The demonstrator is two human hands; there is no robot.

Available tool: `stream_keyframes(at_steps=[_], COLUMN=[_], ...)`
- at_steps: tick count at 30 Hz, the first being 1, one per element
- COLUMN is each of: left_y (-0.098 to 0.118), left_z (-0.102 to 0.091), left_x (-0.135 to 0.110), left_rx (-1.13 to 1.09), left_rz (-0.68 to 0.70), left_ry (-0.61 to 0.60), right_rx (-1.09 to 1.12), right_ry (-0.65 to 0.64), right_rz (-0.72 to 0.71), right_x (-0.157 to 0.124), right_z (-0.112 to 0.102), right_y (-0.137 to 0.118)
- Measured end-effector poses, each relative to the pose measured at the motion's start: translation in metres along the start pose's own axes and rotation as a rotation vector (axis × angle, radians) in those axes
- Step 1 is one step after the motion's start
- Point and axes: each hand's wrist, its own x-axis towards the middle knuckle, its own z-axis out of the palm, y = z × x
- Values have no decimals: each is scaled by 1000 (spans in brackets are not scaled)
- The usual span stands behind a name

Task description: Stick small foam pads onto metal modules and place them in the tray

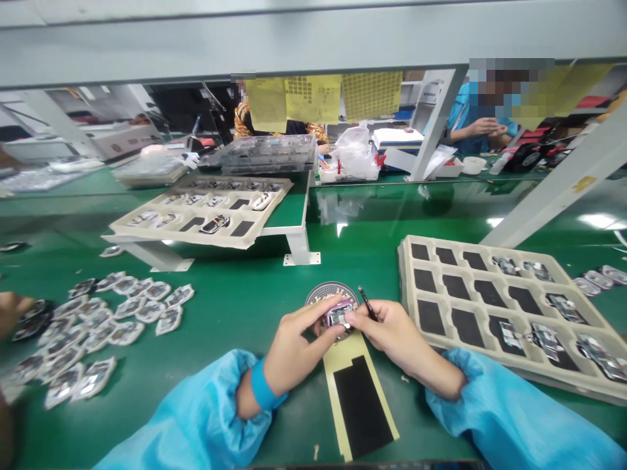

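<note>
A small pink-framed electronic part (337,315) rests on a round perforated fixture (327,292) in front of me on the green table. My left hand (292,343) pinches the part from the left, fingers closed on it. My right hand (392,333) meets the part from the right and grips thin dark tweezers (367,303) whose free end points up and away. Under my hands lies a yellowish strip with a black pad (360,405). Both arms wear blue sleeves.
A beige compartment tray (494,339) at the right holds several small boards. To the left, several loose silver-rimmed parts (105,320) lie scattered. A second tray (206,212) sits on a raised white stand. Other people work beyond the far table edge; someone's hand (12,310) shows at the left edge.
</note>
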Motion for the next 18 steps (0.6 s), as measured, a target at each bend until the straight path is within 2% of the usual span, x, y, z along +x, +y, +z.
stream_keyframes(at_steps=[2, 4, 6, 8, 10, 12, 18], left_y=[0, 0, -1, -2, -2, -2, 0], left_z=[-1, 0, 1, 4, 8, 11, 12], left_x=[-1, -2, -3, -3, -2, 0, 0], left_rx=[29, 14, -78, -300, -563, -722, -688], left_rz=[67, 67, -38, -200, -315, -361, -234], left_ry=[9, 17, 27, 3, -50, -85, -88], right_rx=[1, -32, -69, -59, -3, 40, -44], right_ry=[-9, 29, 96, 123, 80, 37, -35], right_rz=[-3, -37, -94, -154, -174, -165, -189], right_x=[0, 0, 1, 1, 1, 1, 3], right_z=[0, 0, 1, 3, 5, 5, 5], right_y=[1, 2, 3, 3, 4, 4, 6])
